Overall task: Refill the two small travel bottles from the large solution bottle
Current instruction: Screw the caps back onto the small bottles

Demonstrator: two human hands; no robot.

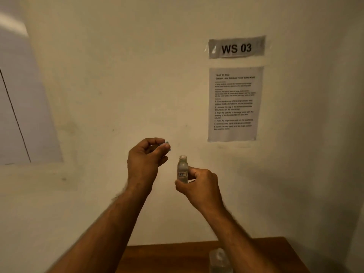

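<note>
While both arms are raised in front of the wall, the right hand (199, 184) grips a small travel bottle (182, 170), thumb and fingers wrapped round its lower half so that the label and the open neck stand clear above the grip. The bottle is upright and uncapped, its mouth bare at the top. Up and to the left of that grip, apart from the bottle, the left hand (145, 156) is curled with the fingertips drawn together, pinching a small bluish cap (167, 144) of which only an edge shows past the fingers. The cap sits higher than the bottle's mouth and off to its left, not touching it.

Well below the right hand's grip, at the bottom edge of the view, a clear bottle (219, 261) stands on a brown wooden table (167, 259); it is blurred, and partly hidden by the right forearm, so whether it is capped cannot be told.

On the wall above and to the right of the held bottle hang a sign reading "WS 03" (236, 47) and, beneath it, a printed instruction sheet (234, 104) whose small text is too blurred to read
</note>
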